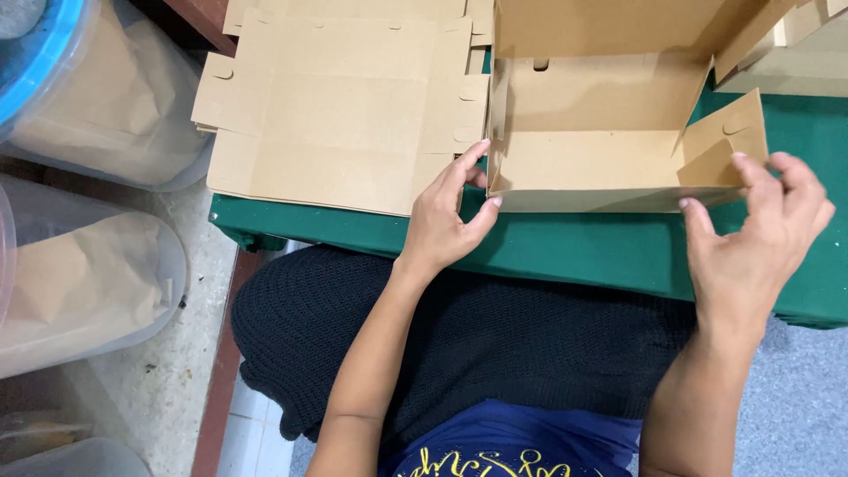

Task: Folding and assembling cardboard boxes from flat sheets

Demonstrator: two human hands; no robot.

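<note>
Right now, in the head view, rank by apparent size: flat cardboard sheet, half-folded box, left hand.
1. Half-folded box, though cropped at the top.
2. Flat cardboard sheet, nearly alike.
3. Left hand, clearly smallest.

My single head view, looking steeply down from above the lap, facing the near edge of the green desk (574, 252), close in, floor at left.

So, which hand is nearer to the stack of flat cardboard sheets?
Left. The left hand is right beside the stack of flat cardboard sheets, at its near right corner. The right hand is far across, at the half-folded box.
</note>
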